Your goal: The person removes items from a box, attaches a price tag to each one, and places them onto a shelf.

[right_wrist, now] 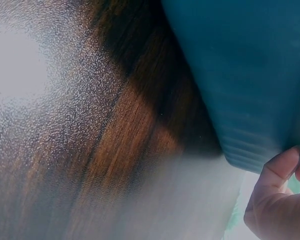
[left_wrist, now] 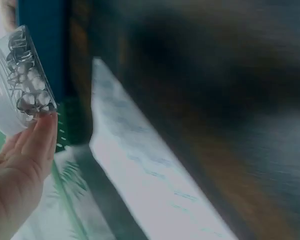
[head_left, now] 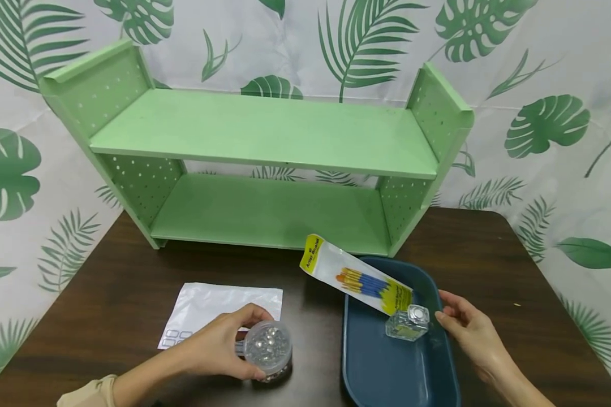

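Far left on the dark table [head_left: 107,305], a flat white packet [head_left: 229,299] lies partly under the left forearm, and here's the left hand [head_left: 219,345], fingers and thumb clamped round a clear round tub [head_left: 269,346] of silvery bits! It's right beside the packet; whether its base touches the table, I can't tell. Behind, the green shelf [head_left: 265,133] spans the middle. Across to the brush pack [head_left: 356,277], slanting out over the rim of the blue tray [head_left: 379,370], a glass bottle [head_left: 407,325] just beside its lower end. And far right, the right hand [head_left: 470,333], thumb and finger pinching the tray's right rim!
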